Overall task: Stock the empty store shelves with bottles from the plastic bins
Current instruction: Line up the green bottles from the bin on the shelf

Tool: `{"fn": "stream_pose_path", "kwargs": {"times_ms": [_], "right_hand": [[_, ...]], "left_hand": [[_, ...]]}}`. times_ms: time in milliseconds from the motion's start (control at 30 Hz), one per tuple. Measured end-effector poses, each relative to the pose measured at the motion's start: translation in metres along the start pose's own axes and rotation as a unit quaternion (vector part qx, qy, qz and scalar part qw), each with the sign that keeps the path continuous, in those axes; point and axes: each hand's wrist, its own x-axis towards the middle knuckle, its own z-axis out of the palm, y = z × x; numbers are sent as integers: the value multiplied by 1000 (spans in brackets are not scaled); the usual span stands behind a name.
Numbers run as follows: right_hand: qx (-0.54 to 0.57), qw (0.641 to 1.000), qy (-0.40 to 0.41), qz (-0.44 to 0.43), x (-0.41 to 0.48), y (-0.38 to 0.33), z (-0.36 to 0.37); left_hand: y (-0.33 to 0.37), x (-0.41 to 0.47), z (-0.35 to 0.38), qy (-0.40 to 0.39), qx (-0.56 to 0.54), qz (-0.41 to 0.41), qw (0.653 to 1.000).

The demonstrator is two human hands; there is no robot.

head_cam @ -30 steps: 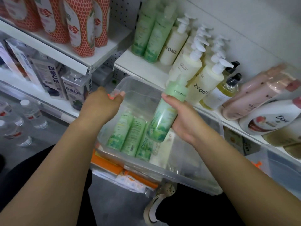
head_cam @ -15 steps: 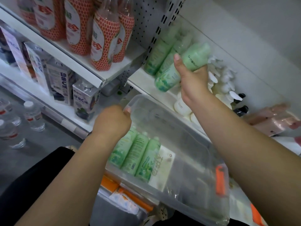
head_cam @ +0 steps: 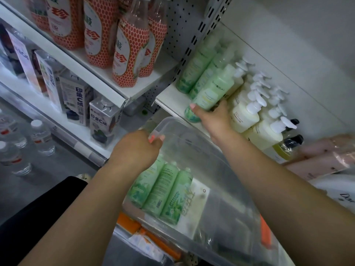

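Observation:
My right hand (head_cam: 212, 120) grips the lower part of a pale green bottle (head_cam: 213, 93), whose base sits at the front edge of the white shelf (head_cam: 169, 100). Two more green bottles (head_cam: 194, 72) stand behind it on that shelf. My left hand (head_cam: 138, 148) holds the near left rim of a clear plastic bin (head_cam: 221, 208), which is tilted in front of me. Three green bottles (head_cam: 163, 191) lie side by side in the bin beside a white card.
Cream pump bottles (head_cam: 247, 112) crowd the shelf right of the green ones, then pink bottles (head_cam: 326, 156) lying down. Orange-patterned bottles (head_cam: 126, 54) fill the shelf on the left, cartons (head_cam: 76, 100) below them. Water bottles (head_cam: 40, 137) stand on the floor at left.
My right hand lifted the green bottle out of the bin, up to the shelf, then lowered it to the shelf's front edge. My left hand kept its hold on the bin rim.

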Motion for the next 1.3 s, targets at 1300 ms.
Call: {"fn": "stream_pose_path", "kwargs": {"times_ms": [1300], "right_hand": [[-80,995,54,-14,23,13,30]], "left_hand": [[-14,1,-5,4,-1,-10,1000]]}}
